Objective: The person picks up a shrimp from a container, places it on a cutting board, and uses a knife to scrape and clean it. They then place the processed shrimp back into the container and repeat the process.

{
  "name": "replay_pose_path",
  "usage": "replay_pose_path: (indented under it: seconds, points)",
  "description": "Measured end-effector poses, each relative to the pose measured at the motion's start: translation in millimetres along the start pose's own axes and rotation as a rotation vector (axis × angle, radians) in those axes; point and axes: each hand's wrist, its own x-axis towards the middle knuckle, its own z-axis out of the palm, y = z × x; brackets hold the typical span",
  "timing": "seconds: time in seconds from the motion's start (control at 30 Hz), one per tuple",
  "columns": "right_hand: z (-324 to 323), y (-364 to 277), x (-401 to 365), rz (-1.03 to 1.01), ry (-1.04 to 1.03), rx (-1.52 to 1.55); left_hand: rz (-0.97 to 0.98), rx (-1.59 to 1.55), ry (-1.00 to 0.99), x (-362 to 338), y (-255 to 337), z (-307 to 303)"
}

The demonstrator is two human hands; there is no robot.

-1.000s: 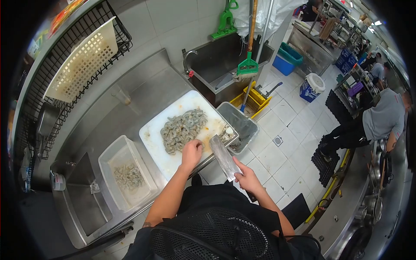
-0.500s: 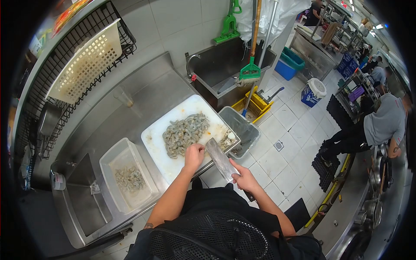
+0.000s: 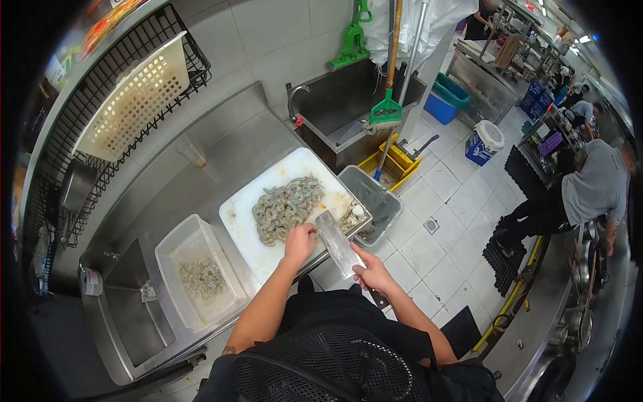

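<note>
Shrimp pile (image 3: 288, 201) on cutting board (image 3: 249, 218), prob. mid-prep w/ cleaver (image 3: 338, 244).
Pile's mid-board; L hand (image 3: 301, 242) at board's near edge, just beside pile, fingers curled, can't tell if closed on a shrimp. R hand (image 3: 374, 271), off board's near edge, grips cleaver, tip over board nr L hand. Next move prob. calls for L fingers clear of blade. Tub (image 3: 224, 309) w/ smaller heap (image 3: 203, 277) left of board.
</note>
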Motion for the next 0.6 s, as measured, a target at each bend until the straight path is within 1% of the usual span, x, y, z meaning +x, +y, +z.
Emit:
replay_pose_path:
  seconds: [0.17,0.23,0.47,0.53,0.6]
  points:
    - [1.5,9.6,-8.9,-0.01,-0.006,0.029,-0.028,0.058,-0.015,-4.7,5.6,0.3]
    - [0.6,14.3,-19.9,0.017,-0.017,0.028,-0.082,0.096,-0.027,-4.0,6.3,1.2]
    - [-10.7,22.8,-47.7,0.055,-0.075,0.028,-0.071,0.096,0.03,-5.7,6.2,2.5]
    - [-26.4,25.9,-55.5,0.046,-0.147,-0.024,-0.134,0.088,-0.036,-6.2,12.2,-3.0]
    - [-38.2,29.6,-64.8,0.038,-0.131,0.004,-0.147,0.084,-0.062,-3.8,17.9,-9.9]
